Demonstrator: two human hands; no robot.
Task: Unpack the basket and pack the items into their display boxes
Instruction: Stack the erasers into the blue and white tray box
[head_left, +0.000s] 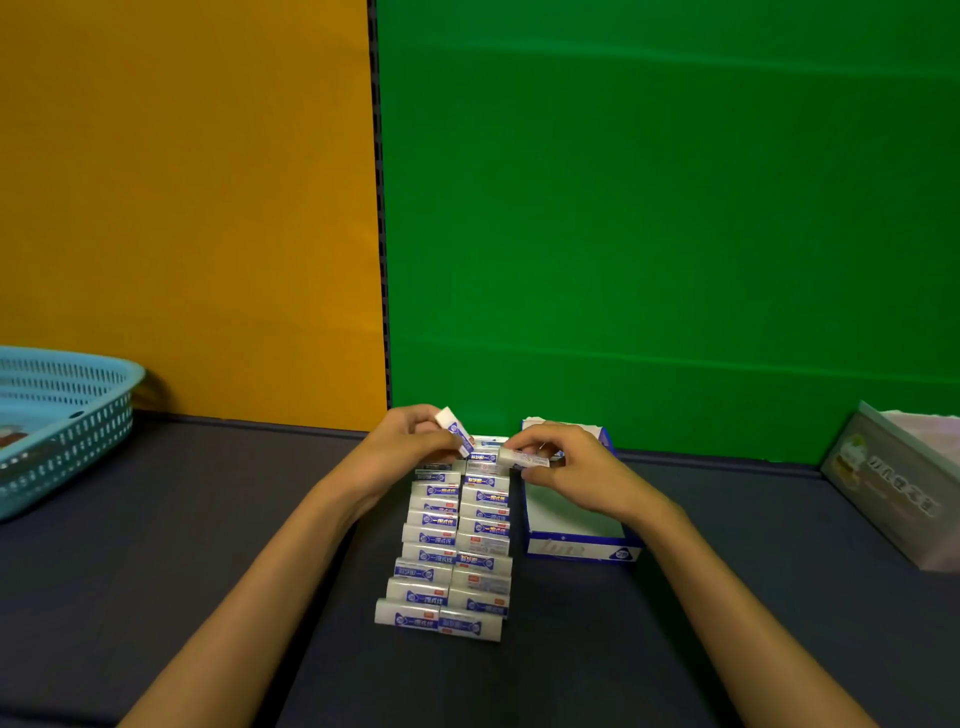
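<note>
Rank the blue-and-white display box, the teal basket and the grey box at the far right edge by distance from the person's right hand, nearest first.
1. Blue-and-white display box: directly under the right hand.
2. Grey box: far right edge of the table.
3. Teal basket: far left.

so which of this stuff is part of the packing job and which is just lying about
Part of the job:
- erasers in two rows
- eraser in left hand
- eraser in right hand
- blue and white display box
- blue basket

Lying about:
- grey box at the right edge
</note>
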